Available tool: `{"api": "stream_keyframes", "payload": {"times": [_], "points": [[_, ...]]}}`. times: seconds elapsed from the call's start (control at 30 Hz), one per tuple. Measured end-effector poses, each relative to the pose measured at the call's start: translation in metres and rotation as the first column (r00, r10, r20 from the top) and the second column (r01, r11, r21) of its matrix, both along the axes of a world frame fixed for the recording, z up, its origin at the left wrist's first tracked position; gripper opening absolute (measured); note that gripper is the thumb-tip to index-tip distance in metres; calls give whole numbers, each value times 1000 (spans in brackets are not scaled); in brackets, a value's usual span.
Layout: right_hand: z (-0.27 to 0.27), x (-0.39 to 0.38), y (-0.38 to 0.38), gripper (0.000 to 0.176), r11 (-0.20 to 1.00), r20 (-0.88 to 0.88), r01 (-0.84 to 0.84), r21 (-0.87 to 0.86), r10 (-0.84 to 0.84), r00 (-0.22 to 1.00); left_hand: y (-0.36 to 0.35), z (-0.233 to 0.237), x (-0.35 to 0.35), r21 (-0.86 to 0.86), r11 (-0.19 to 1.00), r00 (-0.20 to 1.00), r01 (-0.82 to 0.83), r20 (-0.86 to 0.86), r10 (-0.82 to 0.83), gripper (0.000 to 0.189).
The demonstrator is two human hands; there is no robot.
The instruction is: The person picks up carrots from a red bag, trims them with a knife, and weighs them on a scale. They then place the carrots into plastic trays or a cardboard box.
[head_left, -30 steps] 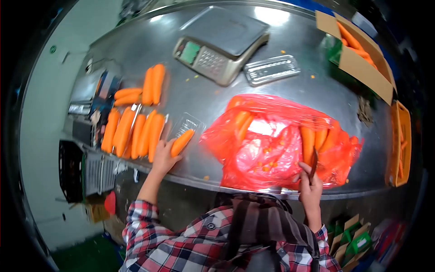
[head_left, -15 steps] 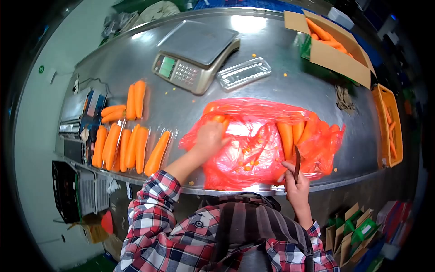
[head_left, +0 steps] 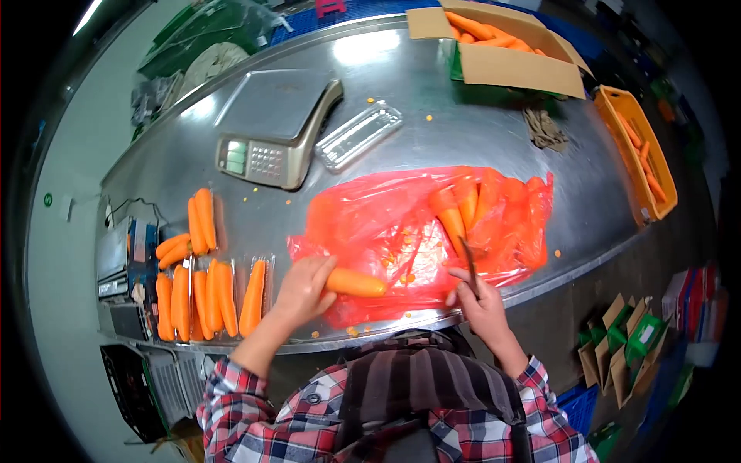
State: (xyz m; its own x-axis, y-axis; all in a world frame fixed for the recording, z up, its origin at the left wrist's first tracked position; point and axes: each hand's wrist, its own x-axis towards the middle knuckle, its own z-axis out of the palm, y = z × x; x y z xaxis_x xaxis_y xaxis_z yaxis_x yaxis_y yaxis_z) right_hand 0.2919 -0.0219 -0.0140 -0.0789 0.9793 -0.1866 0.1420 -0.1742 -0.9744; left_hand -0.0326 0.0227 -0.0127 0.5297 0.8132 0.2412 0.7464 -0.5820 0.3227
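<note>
My left hand (head_left: 305, 292) is closed around the thick end of a carrot (head_left: 356, 283), whose tip points right over a red plastic bag (head_left: 347, 208). In my right hand (head_left: 482, 307) is a knife (head_left: 468, 261) with a dark, slim blade, pointing away from me. Just beyond the blade, several whole carrots (head_left: 467, 201) lie on the bag's right side, partly under its film. Small orange carrot slices (head_left: 407, 279) are scattered on the bag between my hands. Left of my left hand, a clear tray (head_left: 252, 297) holds a single carrot.
More carrots (head_left: 202, 220) in clear trays line the table's left side. A weighing scale (head_left: 270, 127) and an unfilled clear tray (head_left: 359, 137) stand farther back. At the right are a carton of carrots (head_left: 525, 69), crumpled gloves (head_left: 544, 130) and an orange crate (head_left: 606, 104).
My left hand has drawn back towards me from the bag's far left, bringing a carrot out. My right hand still grips the knife. The whole view has turned somewhat.
</note>
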Motion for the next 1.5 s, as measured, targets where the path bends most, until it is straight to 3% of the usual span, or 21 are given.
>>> {"api": "stream_keyframes", "payload": {"times": [0.07, 0.13, 0.23, 0.33, 0.47, 0.57, 0.67, 0.77, 0.8, 0.87, 0.9, 1.0, 1.03, 1.13, 1.2, 1.27, 1.3, 1.33, 1.4, 1.5], "points": [[-1, -6, 8, 31, 978, 126, -141, 156, 122, 984, -14, 40, 28, -34, 999, 996, -27, 89, 30, 60], [9, -16, 13, 33, 960, 128, -218, 175, 197, 972, -23, 56, 42, 38, 997, 996, -64, 69, 61, 61], [33, -28, 23, 34, 943, 34, -279, 181, 278, 960, -20, 54, 53, 104, 990, 994, -94, 73, 87, 59], [28, -30, 27, 35, 913, 83, -299, 277, 287, 954, -18, 43, 58, 76, 993, 992, -87, 98, 80, 56], [23, -33, 29, 31, 916, 130, -259, 308, 229, 965, -19, 44, 60, 25, 996, 993, -87, 77, 85, 53], [20, -37, 33, 32, 885, 291, -277, 374, 172, 941, -19, 43, 60, 5, 996, 991, -94, 97, 93, 52], [22, -44, 36, 34, 823, 451, -266, 503, 13, 893, -20, 45, 57, -93, 992, 985, -89, 140, 101, 52], [17, -40, 42, 35, 849, 504, -271, 454, 6, 863, -23, 45, 52, -189, 982, 955, -27, 286, 81, 53], [4, -30, 50, 35, 918, 497, -258, 302, 79, 864, -24, 46, 49, -171, 985, 946, -21, 317, 75, 53], [-21, -15, 55, 31, 949, 568, -218, 227, 53, 821, -22, 51, 40, -121, 992, 924, -22, 377, 67, 53], [-16, -16, 53, 28, 965, 383, -192, 180, 111, 917, -21, 46, 32, -183, 981, 910, -68, 391, 136, 52], [-3, -29, 51, 27, 961, 193, -167, 219, 125, 973, -10, 45, 13, -82, 979, 889, -188, 409, 205, 51], [-4, -32, 51, 28, 960, 184, -162, 230, 121, 975, -8, 49, 2, -131, 970, 873, -205, 423, 242, 57], [-4, -31, 50, 28, 964, 193, -162, 211, 121, 974, -13, 79, -26, -294, 915, 518, -275, 757, 399, 66], [-11, -29, 50, 28, 957, 211, -167, 237, 117, 970, -20, 82, -43, -329, 936, 294, -127, 888, 352, 71], [-6, -33, 52, 29, 948, 210, -187, 258, 134, 968, -26, 87, -42, -336, 941, -9, 31, 942, 336, 67], [7, -37, 52, 29, 949, 192, -201, 243, 156, 969, -23, 98, -41, -228, 973, -63, 40, 971, 230, 66], [8, -42, 53, 30, 933, 194, -216, 289, 164, 967, -20, 107, -43, -134, 989, -227, 65, 963, 145, 59], [13, -48, 54, 33, 894, 214, -238, 379, 165, 963, -14, 118, -36, -147, 988, -489, 36, 860, 146, 60], [39, -66, 57, 43, 807, 276, -315, 500, 196, 941, -12, 99, -15, -301, 928, -469, 218, 802, 370, 52]]}}
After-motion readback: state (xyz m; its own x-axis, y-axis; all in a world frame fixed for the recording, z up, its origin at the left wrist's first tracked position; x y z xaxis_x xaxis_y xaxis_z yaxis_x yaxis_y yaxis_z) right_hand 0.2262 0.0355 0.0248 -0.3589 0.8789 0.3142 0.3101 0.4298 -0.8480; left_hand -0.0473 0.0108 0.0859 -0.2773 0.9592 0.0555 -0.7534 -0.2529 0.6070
